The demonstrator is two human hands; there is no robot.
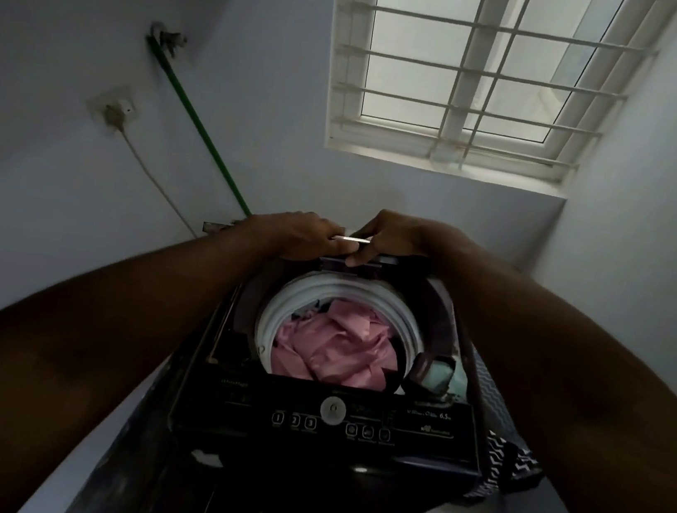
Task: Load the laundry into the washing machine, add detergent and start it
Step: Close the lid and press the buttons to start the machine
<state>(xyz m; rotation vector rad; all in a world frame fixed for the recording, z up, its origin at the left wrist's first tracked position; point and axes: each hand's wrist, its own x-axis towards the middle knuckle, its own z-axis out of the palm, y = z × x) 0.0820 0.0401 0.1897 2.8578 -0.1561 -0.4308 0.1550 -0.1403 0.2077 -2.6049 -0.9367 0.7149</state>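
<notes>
The washing machine [331, 386] stood under the window [480, 72] with its top open. Pink laundry [332, 351] lay inside the white drum [276, 313]. At the machine's back edge, the left hand [300, 235] and right hand [391, 237] both pinched a thin white strip [351, 239] between them.

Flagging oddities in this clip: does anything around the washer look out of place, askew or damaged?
Little stands out. A patterned cloth hangs over the washing machine's right side, outside the drum, while the pink laundry sits inside. Both hands hold the raised lid's edge. No spill or damage shows.
</notes>
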